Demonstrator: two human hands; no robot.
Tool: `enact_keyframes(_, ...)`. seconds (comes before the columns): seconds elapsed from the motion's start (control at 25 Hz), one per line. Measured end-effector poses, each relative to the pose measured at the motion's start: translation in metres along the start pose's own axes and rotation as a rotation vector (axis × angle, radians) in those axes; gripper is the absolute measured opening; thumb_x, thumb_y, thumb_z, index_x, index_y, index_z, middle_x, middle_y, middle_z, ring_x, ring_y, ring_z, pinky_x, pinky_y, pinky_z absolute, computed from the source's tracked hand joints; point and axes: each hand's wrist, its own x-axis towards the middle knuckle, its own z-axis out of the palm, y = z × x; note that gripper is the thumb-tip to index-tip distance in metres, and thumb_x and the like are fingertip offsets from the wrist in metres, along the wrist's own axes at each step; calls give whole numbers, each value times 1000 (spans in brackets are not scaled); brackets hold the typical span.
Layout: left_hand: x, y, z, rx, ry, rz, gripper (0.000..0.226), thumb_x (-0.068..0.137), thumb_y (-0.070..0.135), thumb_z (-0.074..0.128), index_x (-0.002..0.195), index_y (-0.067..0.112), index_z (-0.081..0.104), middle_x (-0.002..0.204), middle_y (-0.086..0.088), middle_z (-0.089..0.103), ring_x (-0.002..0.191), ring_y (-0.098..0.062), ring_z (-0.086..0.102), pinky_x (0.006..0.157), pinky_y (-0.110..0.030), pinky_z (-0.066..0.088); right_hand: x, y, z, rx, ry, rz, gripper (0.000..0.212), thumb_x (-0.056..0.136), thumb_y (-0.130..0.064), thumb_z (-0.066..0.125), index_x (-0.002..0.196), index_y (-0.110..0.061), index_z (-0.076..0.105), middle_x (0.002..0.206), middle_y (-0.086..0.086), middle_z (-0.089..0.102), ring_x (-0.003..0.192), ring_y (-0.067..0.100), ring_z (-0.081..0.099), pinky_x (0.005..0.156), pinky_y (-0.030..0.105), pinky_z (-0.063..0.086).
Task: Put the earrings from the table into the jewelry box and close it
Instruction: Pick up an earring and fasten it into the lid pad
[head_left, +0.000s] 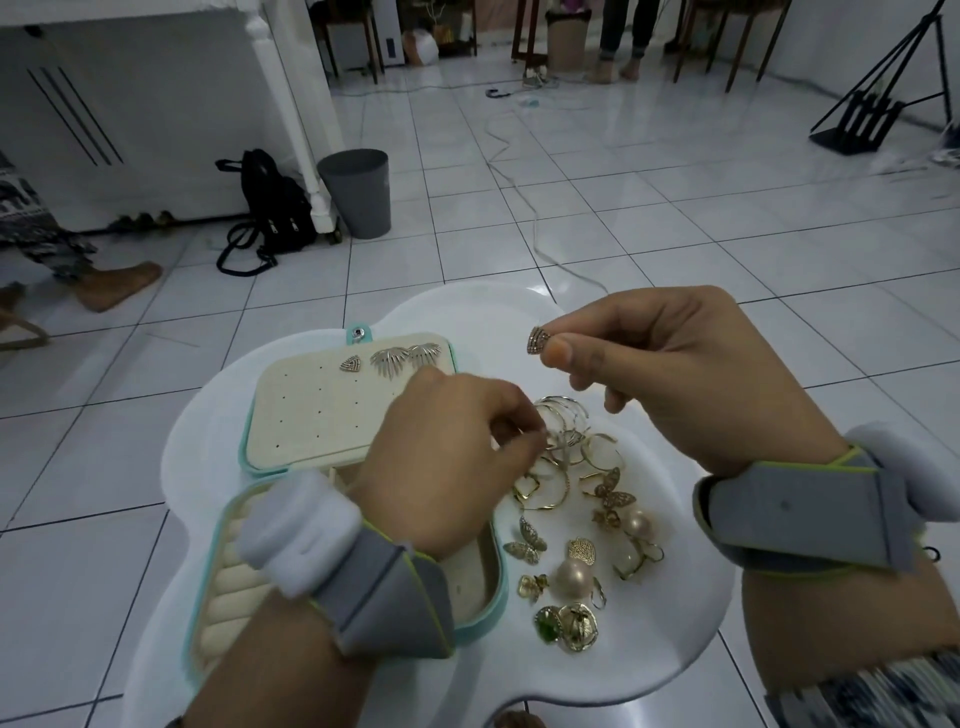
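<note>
Pinching the light, rigid, slippery earring by its rim with right fingers; curling left fingers onto the hoops, hold indiscernible.

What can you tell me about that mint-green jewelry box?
The jewelry box lies open on the white table, mint-green outside, cream inside. Its lid is folded back, its holed panel carrying a triangular stud and two fan-shaped earrings; a snap tab sticks out beyond. The base shows padded rolls. The left hand hides part of it.
</note>
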Motion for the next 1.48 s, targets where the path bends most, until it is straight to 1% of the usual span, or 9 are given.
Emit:
enact_keyframes(0.24, -8, 20, 12, 397, -35, 72, 24, 91, 36, 50, 104, 31, 69, 98, 6, 66, 104, -21, 37, 84, -30, 32, 1, -6, 8, 38, 17, 15, 4, 70, -15, 75, 74, -13, 75, 64, -1, 72, 53, -2, 58, 48, 8, 42)
enact_keyframes(0.4, -8, 4, -16, 192, 25, 78, 21, 86, 35, 56, 102, 31, 70, 95, 8, 71, 98, -15, 52, 90, -32, 41, 3, -10, 20, 46, 6, 8, 5, 69, -15, 76, 73, -13, 75, 57, -9, 69, 51, -3, 58, 47, 6, 41)
enact_keyframes(0.52, -10, -23, -52, 92, 77, -9, 8, 77, 24, 69, 81, 28, 74, 76, 13, 69, 81, 6, 54, 73, -6, 39, 4, -12, 28, 39, 7, 10, 6, 70, -14, 77, 73, -11, 74, 56, -8, 69, 50, -4, 58, 46, 6, 41)
enact_keyframes(0.56, -13, -31, -63, 100, 68, -64, 7, 75, 25, 71, 76, 32, 73, 78, 15, 66, 84, 6, 52, 72, -6, 38, 5, -12, 31, 44, 11, 16, 5, 70, -14, 77, 73, -11, 74, 55, -9, 68, 50, -4, 58, 46, 6, 41)
enact_keyframes(0.72, -25, -46, -75, 309, -67, -163, 7, 72, 35, 74, 73, 42, 71, 100, 8, 54, 107, -18, 36, 89, -32, 38, 8, -14, 44, 31, 13, 23, 5, 71, -17, 77, 72, -14, 74, 54, -11, 67, 50, -4, 57, 47, 6, 41)
enact_keyframes(0.92, -29, -42, -57, 581, -70, -36, 18, 82, 37, 62, 97, 36, 71, 111, 9, 46, 111, -23, 30, 87, -32, 27, 12, -16, 58, 9, -4, 11, 4, 72, -17, 77, 72, -15, 74, 53, -12, 66, 50, -3, 56, 47, 6, 40)
enact_keyframes(1.08, -29, -41, -46, 701, -19, -57, 26, 84, 37, 55, 103, 25, 68, 116, 4, 45, 112, -27, 31, 83, -35, 26, 13, -15, 64, -7, -37, 6, 4, 71, -18, 77, 71, -16, 74, 53, -9, 65, 51, 1, 54, 46, 9, 41)
enact_keyframes(1.32, -30, -45, -54, 531, -34, -49, 14, 78, 39, 63, 87, 30, 68, 108, 11, 43, 109, -21, 28, 79, -30, 22, 15, -14, 64, -39, -59, 16, 6, 71, -21, 77, 70, -17, 74, 56, -5, 65, 55, 9, 53, 44, 16, 42)
enact_keyframes(1.48, -28, -46, -55, 619, -66, -63, 21, 83, 43, 59, 96, 31, 71, 114, 12, 43, 113, -23, 26, 82, -32, 20, 15, -12, 64, -42, -80, 23, 6, 71, -23, 77, 71, -18, 73, 57, -6, 64, 59, 13, 52, 47, 16, 43)
